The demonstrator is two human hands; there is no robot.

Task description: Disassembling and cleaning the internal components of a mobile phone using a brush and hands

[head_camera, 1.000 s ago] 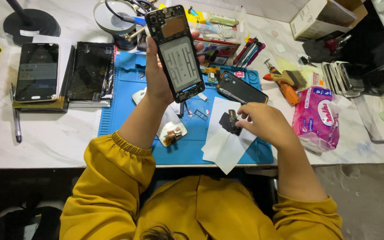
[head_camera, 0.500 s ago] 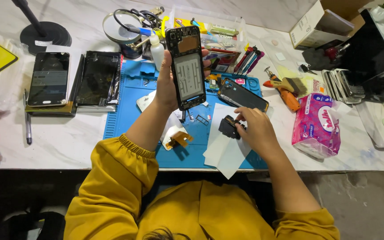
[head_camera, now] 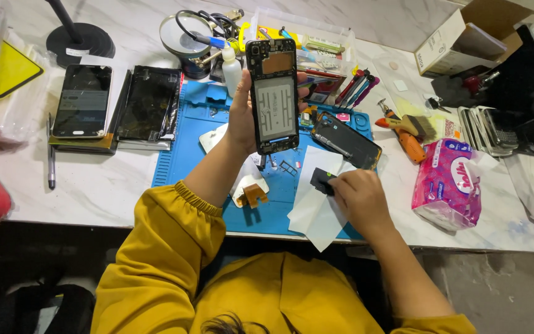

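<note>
My left hand [head_camera: 242, 114] holds an opened phone body [head_camera: 274, 96] upright above the blue work mat [head_camera: 186, 167], its inner frame facing me. My right hand [head_camera: 360, 198] rests low on a white sheet of paper [head_camera: 313, 210] at the mat's front edge and pinches a small black part [head_camera: 322, 180]. A second phone shell [head_camera: 347, 141] lies flat on the mat just beyond my right hand. A small white piece with an orange flex strip [head_camera: 250, 192] lies under my left forearm.
Two dark phone screens [head_camera: 84, 102] [head_camera: 152, 105] lie on the left of the white table. A pink tissue pack [head_camera: 449, 182], a brush and orange-handled tools [head_camera: 409, 133] sit right. A lamp base [head_camera: 81, 40], a cable coil, a clear box and a cardboard box line the back.
My left hand has held the phone body up in much the same pose. My right hand has stayed on the paper with the black part. The view has shifted slightly.
</note>
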